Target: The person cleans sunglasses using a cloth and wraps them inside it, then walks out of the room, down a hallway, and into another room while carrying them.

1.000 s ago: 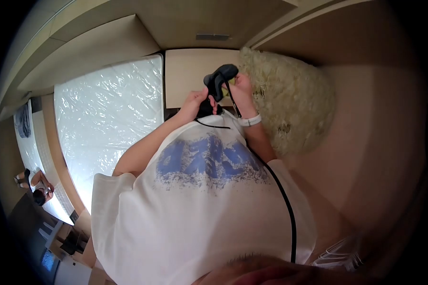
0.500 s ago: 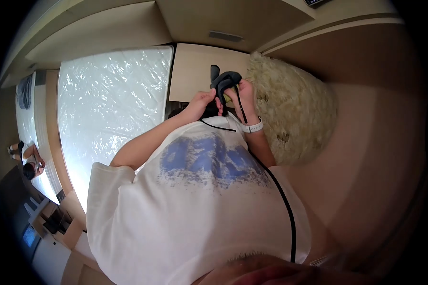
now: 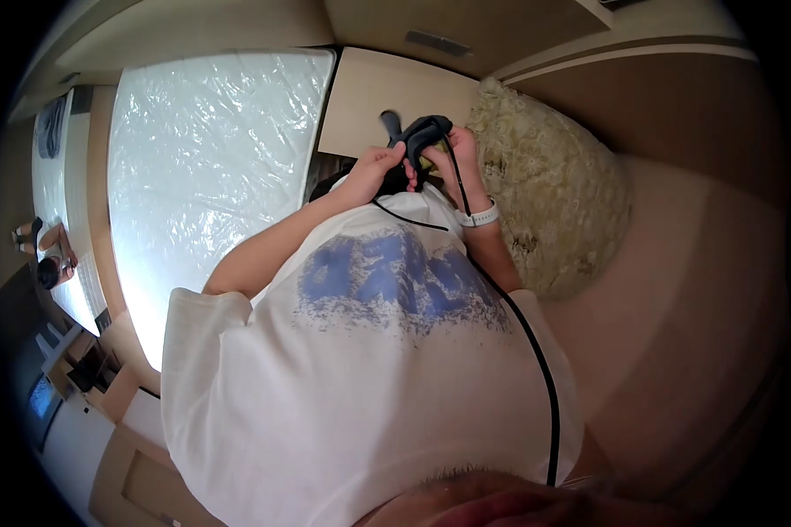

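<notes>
My left hand (image 3: 367,173) grips the near left side of a dark, curved item (image 3: 424,134) in front of my waist, thumb on top. The item has a rounded body and a short arm sticking up at its left; its exact kind I cannot make out. My right hand (image 3: 467,160), with a white watch (image 3: 477,213) on the wrist, pinches the item's right side. Something yellow-green (image 3: 432,158) shows between the hands, partly hidden. A thin black cord (image 3: 460,180) hangs from the item past my right wrist. Another cord (image 3: 411,215) crosses the shirt's hem.
A plastic-wrapped mattress (image 3: 215,167) lies to the left, with a pale wooden panel (image 3: 387,83) ahead. At the right stands a bulky, cream patterned bundle (image 3: 554,193). A thick black cable (image 3: 540,378) runs along my shirt. Far left, another person (image 3: 54,255) sits on a second wrapped mattress (image 3: 79,303).
The whole view has shifted slightly, with mattress and panel now higher in it. Both hands still hold the dark item, which has turned slightly.
</notes>
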Motion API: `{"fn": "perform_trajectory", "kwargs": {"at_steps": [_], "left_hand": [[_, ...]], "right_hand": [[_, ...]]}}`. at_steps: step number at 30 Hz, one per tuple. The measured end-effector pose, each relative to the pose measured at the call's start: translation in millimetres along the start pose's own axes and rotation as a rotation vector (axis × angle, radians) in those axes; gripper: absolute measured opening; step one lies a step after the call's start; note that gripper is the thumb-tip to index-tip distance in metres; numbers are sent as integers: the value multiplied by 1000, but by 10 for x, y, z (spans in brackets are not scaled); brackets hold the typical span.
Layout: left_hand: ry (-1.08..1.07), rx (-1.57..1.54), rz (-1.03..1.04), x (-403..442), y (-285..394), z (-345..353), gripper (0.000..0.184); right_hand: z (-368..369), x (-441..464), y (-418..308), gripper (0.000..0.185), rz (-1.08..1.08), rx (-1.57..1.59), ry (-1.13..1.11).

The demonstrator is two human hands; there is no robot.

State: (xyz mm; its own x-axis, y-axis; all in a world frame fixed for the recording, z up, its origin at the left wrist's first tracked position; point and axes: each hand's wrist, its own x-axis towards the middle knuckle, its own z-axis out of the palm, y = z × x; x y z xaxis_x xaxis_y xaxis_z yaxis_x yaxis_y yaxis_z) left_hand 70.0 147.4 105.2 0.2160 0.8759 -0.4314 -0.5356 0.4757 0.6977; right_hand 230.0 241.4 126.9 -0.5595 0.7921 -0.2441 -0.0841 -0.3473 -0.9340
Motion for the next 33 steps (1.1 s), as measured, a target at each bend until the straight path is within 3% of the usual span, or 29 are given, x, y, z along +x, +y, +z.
{"fn": "perform_trajectory", "kwargs": {"at_steps": [7,9,13,20,27,33], "left_hand": [[61,-74,52,-71,-108,-29,55],[74,-90,37,-115,-120,-39,56],[172,-110,1,-217,-90,-35,54],[95,-10,124,-228,-75,-25,53],[94,5,51,-216,20,1,52],[60,56,126,-207,26,15,51]], "right_hand": [[-81,171,56,20,-90,-77,72],[7,160,100,18,-89,-65,-6],[157,19,-47,14,108,-73,-90],[17,78,107,18,-6,35,-28],[15,27,135,17,14,24,-125],[-67,51,106,21,-111,26,19]]}}
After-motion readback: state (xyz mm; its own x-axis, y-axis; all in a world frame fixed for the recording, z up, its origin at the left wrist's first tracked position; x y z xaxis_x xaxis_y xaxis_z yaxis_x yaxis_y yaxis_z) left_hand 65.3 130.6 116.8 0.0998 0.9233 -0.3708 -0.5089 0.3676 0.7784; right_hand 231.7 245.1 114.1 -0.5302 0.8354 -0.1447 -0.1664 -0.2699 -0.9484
